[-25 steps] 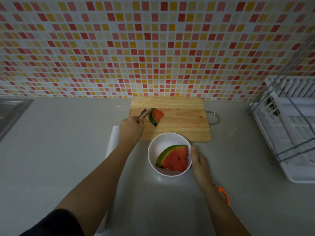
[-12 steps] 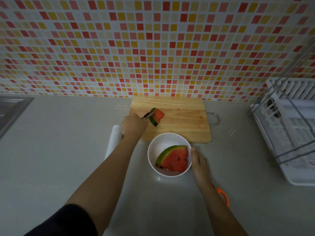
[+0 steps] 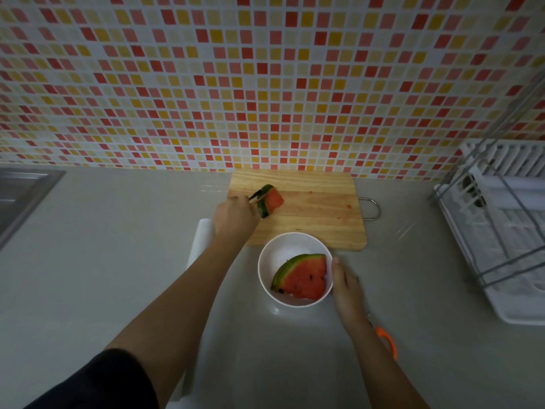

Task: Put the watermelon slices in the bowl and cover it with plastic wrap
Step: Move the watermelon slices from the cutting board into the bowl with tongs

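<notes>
A white bowl (image 3: pixel 267 255) stands on the grey counter just in front of a wooden cutting board (image 3: pixel 318 208). One large watermelon slice (image 3: pixel 303 278) lies in the bowl. A smaller slice (image 3: pixel 272 200) sits on the left part of the board. My left hand (image 3: pixel 234 218) grips thin wooden tongs (image 3: pixel 255 199), and their tips are at the rind of the small slice. My right hand (image 3: pixel 345 286) rests against the bowl's right side, thumb at the rim. A long white plastic wrap box (image 3: pixel 200 240) lies partly hidden under my left forearm.
A metal sink (image 3: pixel 23 190) is set into the counter at far left. A white dish rack (image 3: pixel 501 237) with a wire frame fills the right side. An orange handle (image 3: pixel 387 342) pokes out beside my right forearm. A tiled wall stands behind the board.
My left hand has slid forward along the tongs toward the small slice, so less of the tongs shows. The right hand and the bowl have stayed in place.
</notes>
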Motion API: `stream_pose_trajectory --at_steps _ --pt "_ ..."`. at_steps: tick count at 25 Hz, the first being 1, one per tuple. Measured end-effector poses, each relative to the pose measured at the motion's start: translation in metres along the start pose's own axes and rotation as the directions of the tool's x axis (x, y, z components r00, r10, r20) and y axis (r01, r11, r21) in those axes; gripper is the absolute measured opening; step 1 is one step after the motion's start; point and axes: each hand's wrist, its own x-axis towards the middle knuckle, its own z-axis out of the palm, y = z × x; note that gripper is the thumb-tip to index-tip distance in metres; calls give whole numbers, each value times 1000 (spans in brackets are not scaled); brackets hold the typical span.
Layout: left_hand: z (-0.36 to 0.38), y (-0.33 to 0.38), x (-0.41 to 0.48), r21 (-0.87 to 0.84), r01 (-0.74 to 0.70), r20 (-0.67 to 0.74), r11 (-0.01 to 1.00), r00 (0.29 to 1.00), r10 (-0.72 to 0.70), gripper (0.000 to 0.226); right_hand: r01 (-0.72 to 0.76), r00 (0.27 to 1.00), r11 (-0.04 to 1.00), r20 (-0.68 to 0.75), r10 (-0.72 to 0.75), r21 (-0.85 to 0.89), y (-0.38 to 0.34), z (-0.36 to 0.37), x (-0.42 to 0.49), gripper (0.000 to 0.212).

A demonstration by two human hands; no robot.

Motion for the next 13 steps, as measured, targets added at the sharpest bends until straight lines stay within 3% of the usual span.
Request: stream_pose_trajectory --at_steps 3,7,9,13 --pt "-2 1 -8 189 -221 -99 957 965 243 27 12 1000 1000 7 -12 13 1 0 1 44" --pt "3 -3 -27 386 -466 -305 796 750 587 37 10 1000 1000 8 -10 23 3 0 3 48" --pt "9 -5 -35 389 -542 -312 745 684 660 34 12 1000 1000 8 -12 24 3 0 2 46" --pt "13 -10 -43 303 -571 -281 763 711 644 51 24 1000 999 16 -25 28 2 0 2 43"
